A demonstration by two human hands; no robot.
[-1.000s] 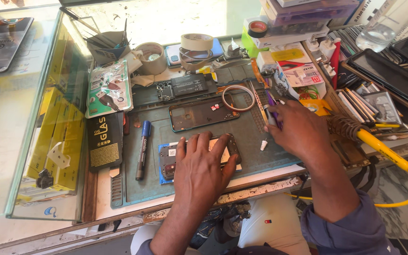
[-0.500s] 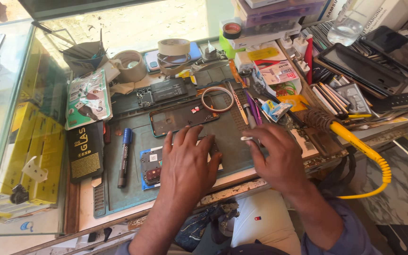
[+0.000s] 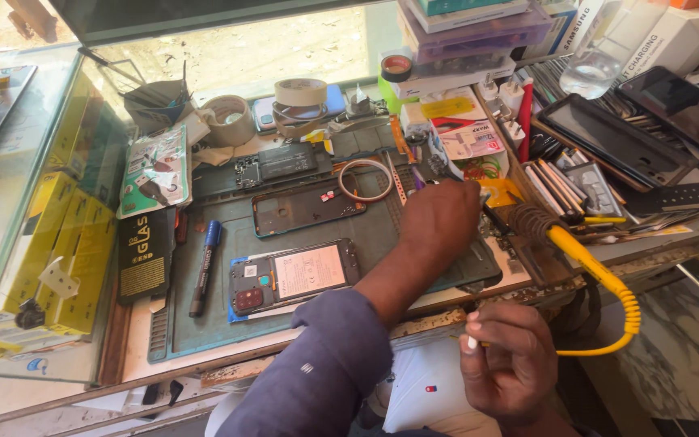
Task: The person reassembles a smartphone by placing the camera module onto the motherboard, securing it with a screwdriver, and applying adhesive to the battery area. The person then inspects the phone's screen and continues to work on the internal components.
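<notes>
Near the right edge of the grey-green work mat (image 3: 220, 324), the left hand (image 3: 440, 218) is closed around small thin tools, light and slippery. The right hand (image 3: 507, 364) pinches a tiny white piece (image 3: 472, 342); hold it gently.

The person wears a long-sleeved shirt of bluish-grey cloth, its left sleeve (image 3: 325, 372) reaching to the forearm with the cuff loose and slightly creased. A small pale mark sits on the sleeve near the cuff. Both the left hand (image 3: 440, 217) and the right hand (image 3: 505, 366) are bare, without gloves.
</notes>
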